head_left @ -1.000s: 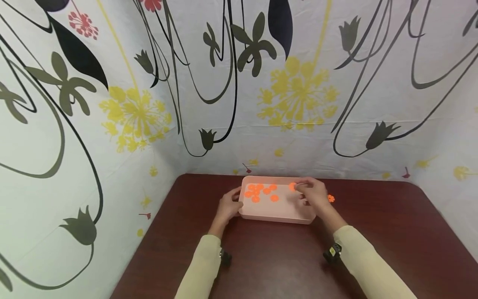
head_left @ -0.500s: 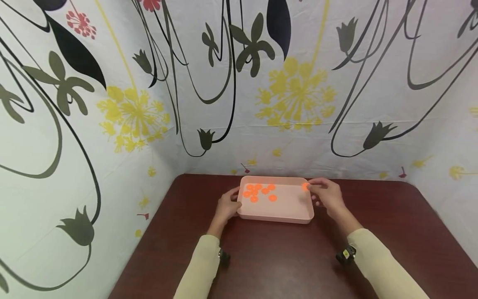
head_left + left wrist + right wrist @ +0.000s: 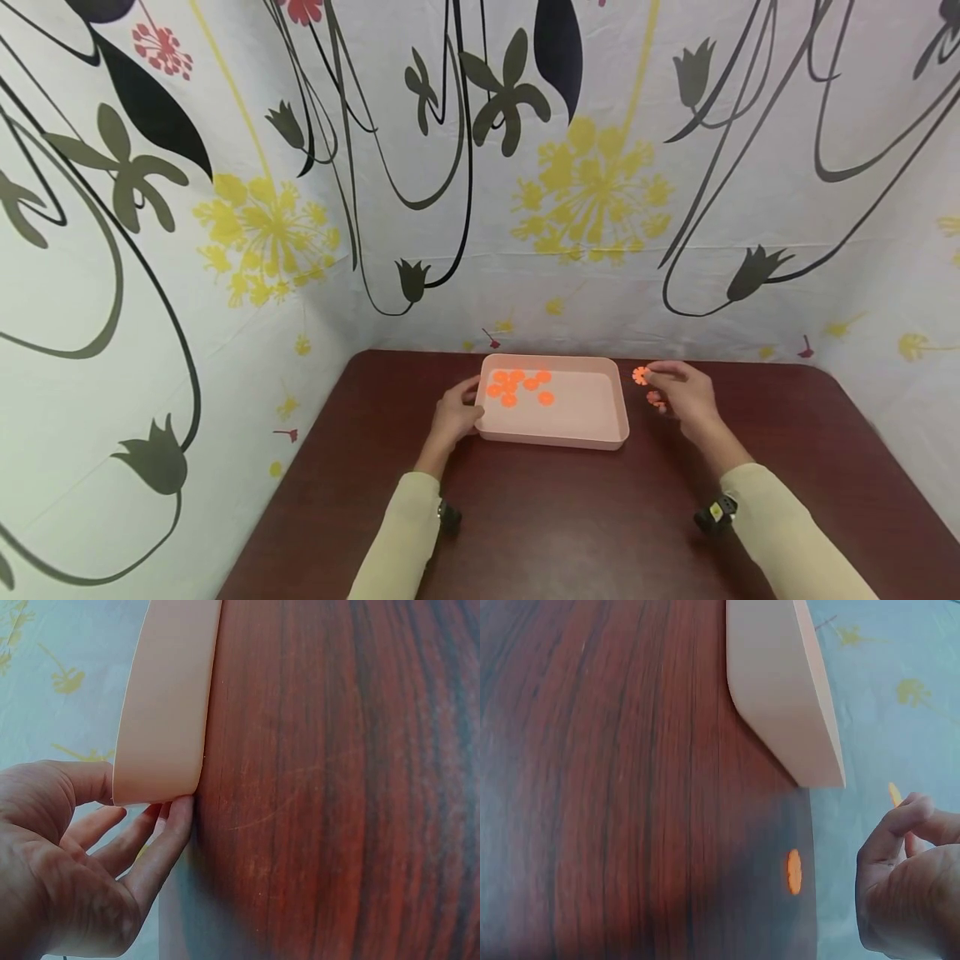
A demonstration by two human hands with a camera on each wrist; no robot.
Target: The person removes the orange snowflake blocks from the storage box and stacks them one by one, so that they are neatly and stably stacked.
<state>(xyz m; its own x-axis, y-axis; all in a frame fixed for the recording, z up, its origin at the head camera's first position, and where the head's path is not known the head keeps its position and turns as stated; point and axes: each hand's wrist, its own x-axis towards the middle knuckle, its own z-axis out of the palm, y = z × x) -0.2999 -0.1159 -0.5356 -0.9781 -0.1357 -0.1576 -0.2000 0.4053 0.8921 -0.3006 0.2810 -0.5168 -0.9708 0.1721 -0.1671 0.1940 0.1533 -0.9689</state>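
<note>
A pale pink tray (image 3: 585, 417) lies on the dark wooden table, with several flat orange discs (image 3: 546, 398) in its left half. My left hand (image 3: 454, 410) grips the tray's left end, thumb at the rim and fingers low on the outer wall, as the left wrist view shows. Right of the tray, my right hand (image 3: 686, 398) pinches an orange disc with notched edges (image 3: 640, 376) between thumb and fingers, raised above the table. A second notched orange disc (image 3: 794, 871) rests on the tabletop below that hand, partly hidden by its fingers in the head view.
The reddish-brown table (image 3: 555, 525) ends at the back against a white cloth (image 3: 450, 325) printed with flowers, which also rises along the left and right sides. A small dark device (image 3: 716, 512) is worn at each wrist.
My right hand has moved right, carrying the pinched disc from over the tray, past its right rim, to above the bare tabletop. My left hand keeps its grip on the tray.
</note>
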